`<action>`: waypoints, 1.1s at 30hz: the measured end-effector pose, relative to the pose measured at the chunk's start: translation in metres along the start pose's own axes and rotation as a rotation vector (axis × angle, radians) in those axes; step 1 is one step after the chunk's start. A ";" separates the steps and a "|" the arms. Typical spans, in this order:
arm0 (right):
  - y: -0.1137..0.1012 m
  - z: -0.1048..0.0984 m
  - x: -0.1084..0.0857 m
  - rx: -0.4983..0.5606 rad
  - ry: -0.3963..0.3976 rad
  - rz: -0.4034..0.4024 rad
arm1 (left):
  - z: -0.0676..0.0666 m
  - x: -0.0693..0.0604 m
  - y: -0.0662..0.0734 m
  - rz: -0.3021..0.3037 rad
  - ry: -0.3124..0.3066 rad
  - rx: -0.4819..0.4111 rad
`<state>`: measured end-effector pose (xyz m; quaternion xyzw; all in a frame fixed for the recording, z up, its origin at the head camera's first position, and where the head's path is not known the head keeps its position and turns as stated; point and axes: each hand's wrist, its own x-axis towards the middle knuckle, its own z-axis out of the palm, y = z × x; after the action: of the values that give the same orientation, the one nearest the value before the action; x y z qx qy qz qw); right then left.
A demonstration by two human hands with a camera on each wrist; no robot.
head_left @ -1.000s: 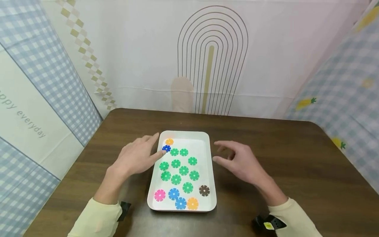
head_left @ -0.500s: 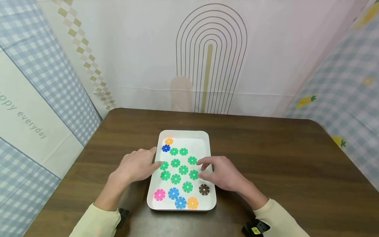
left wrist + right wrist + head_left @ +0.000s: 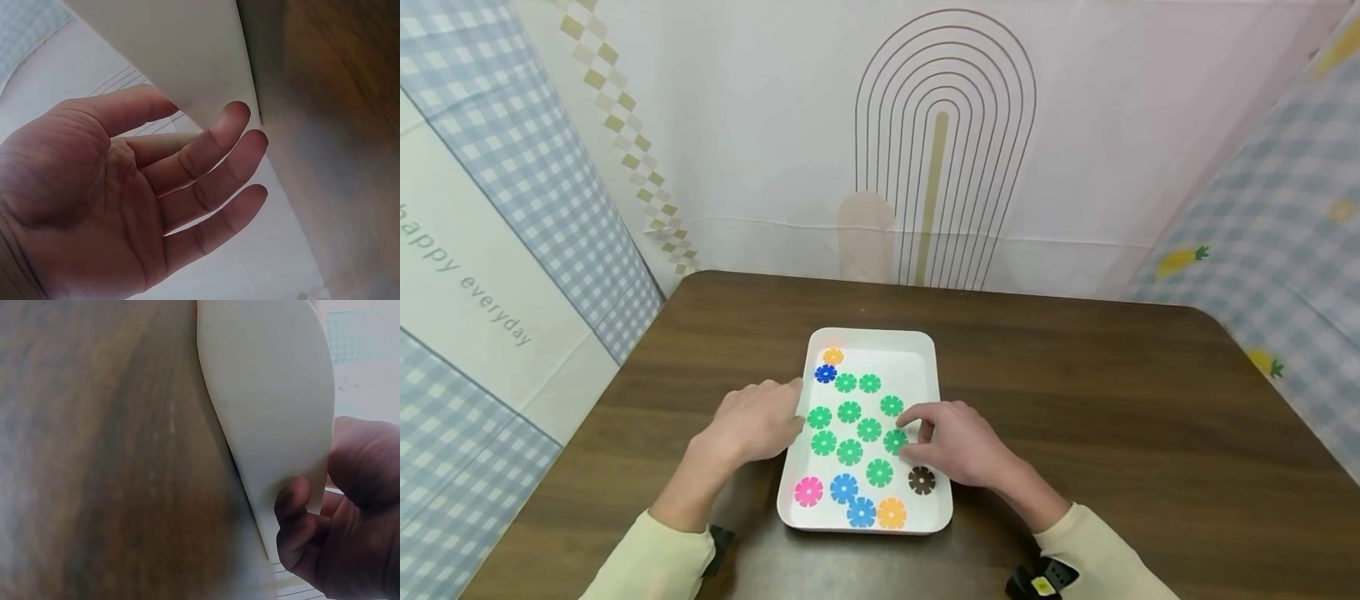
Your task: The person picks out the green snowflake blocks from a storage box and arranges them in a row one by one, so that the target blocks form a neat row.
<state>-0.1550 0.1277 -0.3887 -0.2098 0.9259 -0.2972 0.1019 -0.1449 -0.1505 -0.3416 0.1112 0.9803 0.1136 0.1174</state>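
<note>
A white tray (image 3: 895,354) holds several flat notched discs. The green discs (image 3: 869,430) lie spread over its middle. My left hand (image 3: 758,421) is at the tray's left side; in the left wrist view its loosely bent fingers are by the outer wall, and the index and thumb tips are hidden behind the tray. My right hand (image 3: 958,440) reaches over the right rim, index finger and thumb apart on either side of a green disc (image 3: 894,441) that lies flat. In the right wrist view, other bent fingers (image 3: 294,497) are outside the tray wall.
Pink (image 3: 808,492), light-blue (image 3: 843,488), orange (image 3: 891,513) and brown (image 3: 922,480) discs lie at the tray's near end. A dark-blue disc (image 3: 825,373) and another orange disc are at the far left. The brown table (image 3: 1075,375) meets a patterned cloth (image 3: 760,125) behind.
My right hand has come left from beside the tray to over its right part. My left hand has drawn back from over the discs to the left rim. The discs look unmoved.
</note>
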 end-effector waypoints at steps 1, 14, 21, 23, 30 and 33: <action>0.000 0.000 0.000 -0.002 0.004 0.005 | 0.000 0.000 0.000 -0.002 -0.003 0.002; -0.009 0.004 0.002 -0.017 0.011 0.085 | 0.001 0.000 0.002 -0.023 -0.026 0.013; -0.011 0.005 0.003 -0.036 0.011 0.099 | 0.000 -0.001 0.003 -0.022 -0.030 0.016; -0.011 0.006 0.003 -0.039 0.010 0.103 | 0.000 -0.001 0.003 -0.024 -0.034 0.013; -0.011 0.005 0.004 -0.053 0.000 0.113 | 0.000 -0.001 0.004 -0.028 -0.039 0.011; -0.011 0.005 0.005 -0.058 -0.009 0.104 | 0.000 -0.001 0.003 -0.030 -0.040 0.008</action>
<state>-0.1544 0.1148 -0.3862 -0.1655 0.9434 -0.2635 0.1152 -0.1433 -0.1475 -0.3408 0.0994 0.9797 0.1057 0.1383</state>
